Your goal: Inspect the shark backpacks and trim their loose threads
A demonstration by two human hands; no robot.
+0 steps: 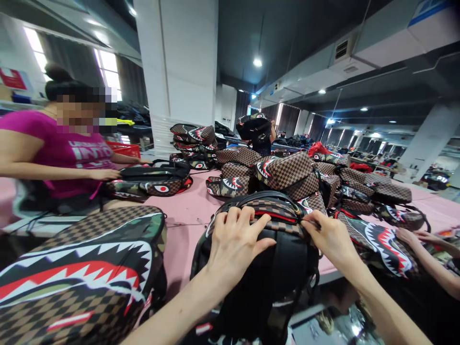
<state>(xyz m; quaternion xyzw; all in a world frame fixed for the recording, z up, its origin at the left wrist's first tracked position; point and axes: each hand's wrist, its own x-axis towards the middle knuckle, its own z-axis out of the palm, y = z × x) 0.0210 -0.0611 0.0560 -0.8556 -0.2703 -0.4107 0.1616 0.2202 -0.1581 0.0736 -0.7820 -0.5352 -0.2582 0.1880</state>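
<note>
A black backpack point(262, 282) with a brown checkered top panel stands upright in front of me, its back panel and straps facing me. Its red-edged zipper opening point(275, 214) runs across the top, under a black carry handle point(268, 195). My left hand point(237, 235) lies over the top edge, fingers bent onto the checkered fabric and thumb apart. At the right end of the opening, my right hand point(325, 235) is closed in a pinch at the zipper; the fingers mostly hide the pinched piece.
Left, a checkered shark-mouth backpack point(86, 268) lies on the pink tabletop point(179, 239). Checkered bags point(283, 175) are piled behind. A person in a magenta shirt point(64, 148) handles a camouflage bag point(154, 179). Right, another person's hands point(413, 239) touch a shark-print bag point(384, 244).
</note>
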